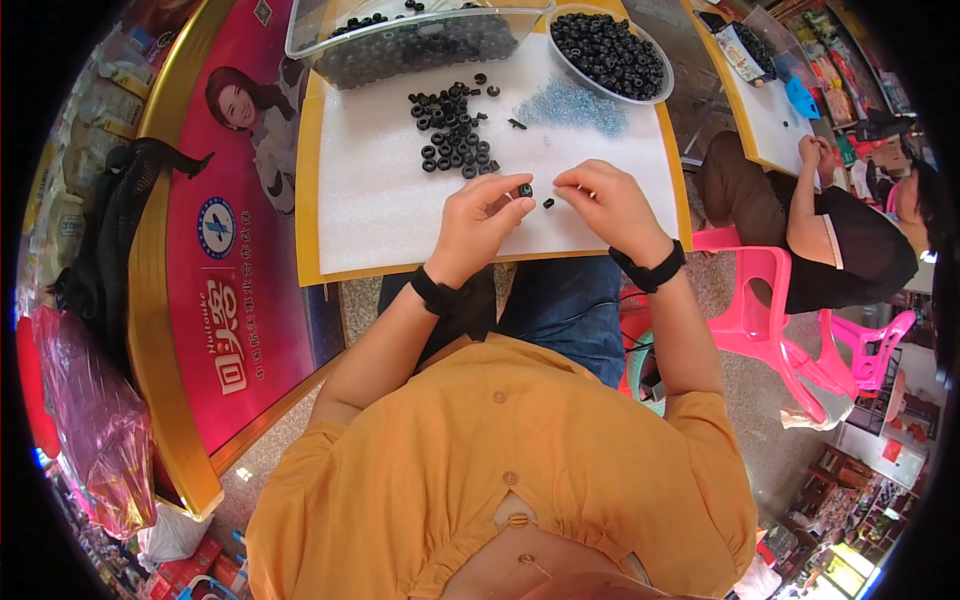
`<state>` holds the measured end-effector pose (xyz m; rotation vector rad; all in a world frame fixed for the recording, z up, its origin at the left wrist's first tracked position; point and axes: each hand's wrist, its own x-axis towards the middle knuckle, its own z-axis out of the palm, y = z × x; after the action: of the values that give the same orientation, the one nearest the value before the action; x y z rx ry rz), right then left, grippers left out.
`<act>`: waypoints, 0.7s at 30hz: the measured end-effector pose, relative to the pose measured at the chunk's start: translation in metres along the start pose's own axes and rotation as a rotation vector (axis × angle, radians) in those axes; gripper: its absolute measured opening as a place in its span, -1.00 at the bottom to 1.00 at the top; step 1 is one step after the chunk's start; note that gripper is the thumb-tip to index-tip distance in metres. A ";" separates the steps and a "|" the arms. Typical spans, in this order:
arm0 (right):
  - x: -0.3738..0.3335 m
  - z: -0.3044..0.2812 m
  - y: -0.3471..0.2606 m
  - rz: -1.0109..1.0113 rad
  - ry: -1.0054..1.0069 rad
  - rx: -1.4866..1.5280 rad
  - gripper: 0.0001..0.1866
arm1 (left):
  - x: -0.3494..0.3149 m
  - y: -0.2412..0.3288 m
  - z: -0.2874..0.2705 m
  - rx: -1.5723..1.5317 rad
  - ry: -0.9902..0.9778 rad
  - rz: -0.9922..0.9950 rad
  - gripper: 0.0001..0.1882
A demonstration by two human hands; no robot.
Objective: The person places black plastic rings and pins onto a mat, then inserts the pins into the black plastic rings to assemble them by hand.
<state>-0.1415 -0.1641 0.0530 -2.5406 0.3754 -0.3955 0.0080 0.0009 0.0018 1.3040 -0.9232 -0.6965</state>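
My left hand (482, 222) pinches a small black ring-like part (525, 190) between thumb and forefinger, just above the white table sheet (380, 225). Close by on the right, my right hand (612, 207) has its thumb and forefinger pressed together. Whatever sits in that pinch is too small to make out. Between the hands a tiny black piece (549, 203) lies on the sheet. Beyond my left hand spreads a loose group of black ring-shaped parts (455, 138). A scatter of tiny pale-blue pieces (575, 108) lies farther off, with a small black part (517, 124) beside it.
A clear plastic bin (300, 42) of black parts stands at the far left of the table; a round tub (662, 88) heaped with them is at the far right. A pink signboard (225, 330) flanks my left. Another person (850, 235) sits right, near pink plastic chairs (748, 290).
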 end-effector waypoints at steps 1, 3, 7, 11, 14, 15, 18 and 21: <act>0.000 0.002 0.000 0.001 0.002 0.000 -0.83 | 0.000 -0.001 0.000 -0.001 0.004 0.009 -0.71; 0.000 0.009 -0.001 -0.123 -0.080 -0.050 -0.84 | 0.000 -0.003 0.001 0.000 0.006 0.020 -0.71; -0.001 0.018 -0.002 -0.132 -0.128 -0.113 -0.83 | 0.000 -0.005 0.001 0.019 0.006 0.028 -0.71; -0.006 0.024 -0.001 -0.128 -0.111 -0.162 -0.80 | -0.001 -0.003 0.001 0.018 0.012 0.017 -0.71; -0.010 0.025 -0.002 -0.122 -0.065 -0.167 -0.76 | 0.000 -0.005 0.000 0.050 0.001 0.048 -0.71; -0.012 0.025 -0.003 -0.124 -0.039 -0.179 -0.74 | -0.001 -0.005 -0.001 0.050 0.001 0.048 -0.71; -0.016 0.022 -0.009 -0.083 -0.055 -0.249 -0.73 | -0.001 -0.005 -0.001 0.060 -0.003 0.055 -0.71; -0.021 0.023 -0.016 -0.034 -0.043 -0.289 -0.76 | -0.001 -0.006 -0.001 0.064 -0.005 0.061 -0.71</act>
<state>-0.1498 -0.1338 0.0390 -2.8354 0.3979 -0.3171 0.0087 0.0007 -0.0043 1.3255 -0.9925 -0.6276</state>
